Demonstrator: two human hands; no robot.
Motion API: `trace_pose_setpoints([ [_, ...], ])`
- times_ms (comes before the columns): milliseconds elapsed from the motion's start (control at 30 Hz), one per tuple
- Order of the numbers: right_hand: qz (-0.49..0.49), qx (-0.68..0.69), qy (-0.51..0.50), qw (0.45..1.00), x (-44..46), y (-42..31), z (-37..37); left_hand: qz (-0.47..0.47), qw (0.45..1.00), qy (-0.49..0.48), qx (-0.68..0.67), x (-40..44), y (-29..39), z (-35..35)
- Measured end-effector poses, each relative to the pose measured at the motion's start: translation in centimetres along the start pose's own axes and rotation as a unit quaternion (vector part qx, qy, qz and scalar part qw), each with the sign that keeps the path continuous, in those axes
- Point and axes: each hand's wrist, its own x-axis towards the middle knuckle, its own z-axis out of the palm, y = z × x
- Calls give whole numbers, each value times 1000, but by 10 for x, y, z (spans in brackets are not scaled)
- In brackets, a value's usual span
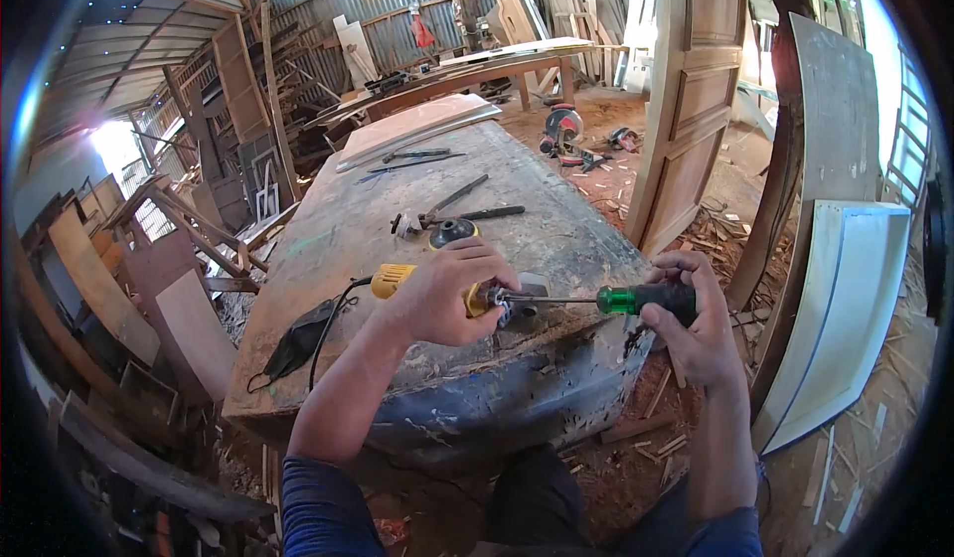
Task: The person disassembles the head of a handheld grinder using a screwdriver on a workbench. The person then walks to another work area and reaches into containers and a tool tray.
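Note:
My left hand (447, 294) is wrapped round a yellow corded power tool (392, 280) that looks like an angle grinder, over the near end of the workbench. In my right hand (696, 323) is a screwdriver (618, 301) with a green and black handle. Its shaft points left, and the tip meets the metal head of the power tool beside my left fingers; the exact contact is too small to make out. A grey part behind the shaft is partly hidden. Just beyond my left hand lies a round black and yellow piece (454, 231).
On the workbench (328, 219) lie dark-handled hand tools (477, 212), thin tools (412, 161), a black cloth mask (298, 343) and boards (417, 125). A wooden door (686, 110) and a white panel (845, 309) stand at right. A red-and-black saw (564, 130) sits on the littered floor.

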Motion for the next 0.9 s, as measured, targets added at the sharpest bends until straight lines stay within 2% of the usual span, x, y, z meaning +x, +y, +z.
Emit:
trace_pose_setpoints([
  [100,-32,-38,-2,999,1,-5,2,2,1000,-9,26,-1,1,3],
  [167,143,-12,10,990,3,-24,0,1,999,-11,40,-2,2,5],
  [233,166,9,12,986,1,-25,-1,6,999,-4,48,-1,5,6],
  [300,39,22,2,999,-1,-10,-2,6,999,2,54,0,3,8],
  [400,-54,-76,4,996,3,-4,0,15,998,9,60,0,2,9],
  [467,136,-62,-16,989,3,-17,-6,21,998,16,63,0,1,10],
  [533,155,-46,-21,987,0,-18,-6,23,997,25,66,-1,1,12],
  [600,-2,-29,-11,1000,-1,-10,-2,31,997,28,71,1,2,11],
  [700,14,-57,0,998,-2,-18,2,37,996,36,74,0,3,12],
  [800,154,-88,-16,984,2,-22,-4,51,995,37,82,2,3,10],
  [900,-57,-19,14,998,1,-4,1,56,994,33,90,2,3,10],
])
